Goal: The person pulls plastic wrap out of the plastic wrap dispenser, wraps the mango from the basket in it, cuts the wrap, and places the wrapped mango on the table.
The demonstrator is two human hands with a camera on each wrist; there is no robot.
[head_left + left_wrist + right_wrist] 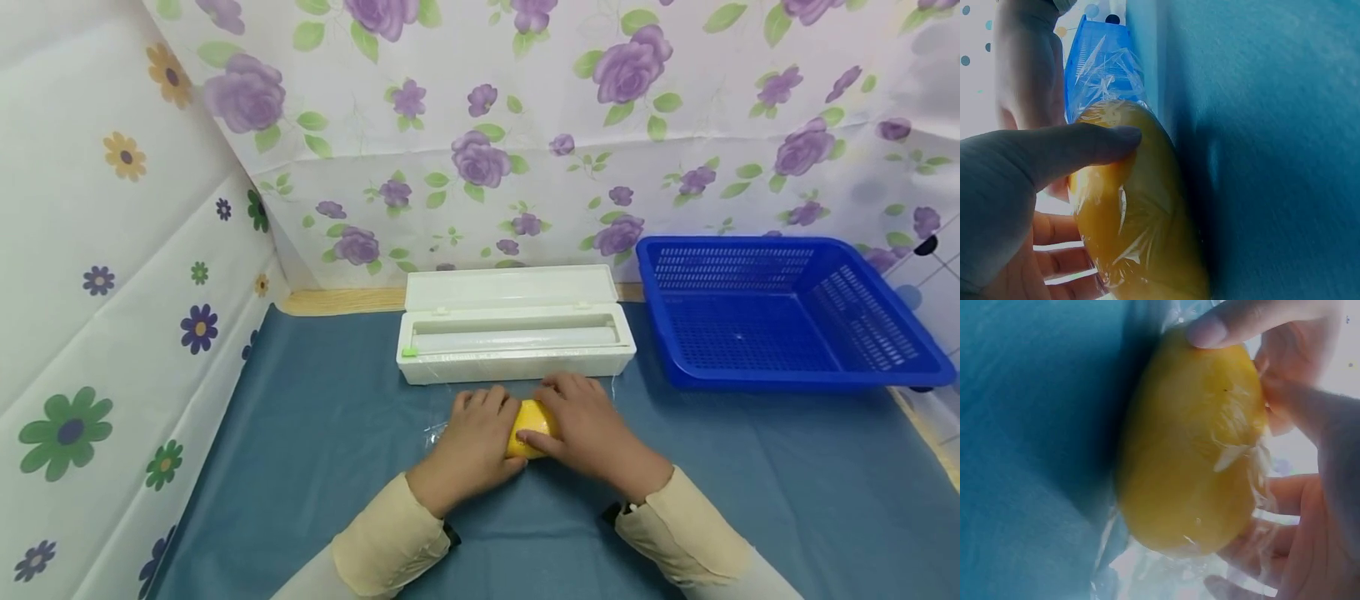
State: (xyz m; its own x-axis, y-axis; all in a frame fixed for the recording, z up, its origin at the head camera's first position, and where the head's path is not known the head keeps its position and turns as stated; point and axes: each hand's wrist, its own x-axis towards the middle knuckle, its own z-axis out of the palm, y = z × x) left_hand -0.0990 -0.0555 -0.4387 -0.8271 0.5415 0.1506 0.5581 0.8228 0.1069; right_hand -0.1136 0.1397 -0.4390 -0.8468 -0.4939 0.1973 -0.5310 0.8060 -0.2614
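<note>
A yellow mango (pixel 534 425) lies on the blue-green cloth, wrapped in clear cling film (pixel 1107 72). My left hand (pixel 474 446) grips it from the left, thumb across its skin and fingers around the far side. From the right, my right hand (pixel 588 427) holds it too, with the thumb pressing its near face. Loose film (pixel 1141 575) sticks out past the end of the mango in the right wrist view. Just behind the hands stands a white cling film dispenser (pixel 517 367), lid up, with a film roll (pixel 517 338) inside. Some fingertips are hidden behind the mango.
A blue plastic basket (pixel 795 380) stands at the back right, beside the dispenser. A small green slider (pixel 408 352) sits at the dispenser's left end. Flowered sheets (pixel 480 158) hang behind and to the left of the cloth-covered table (pixel 322 467).
</note>
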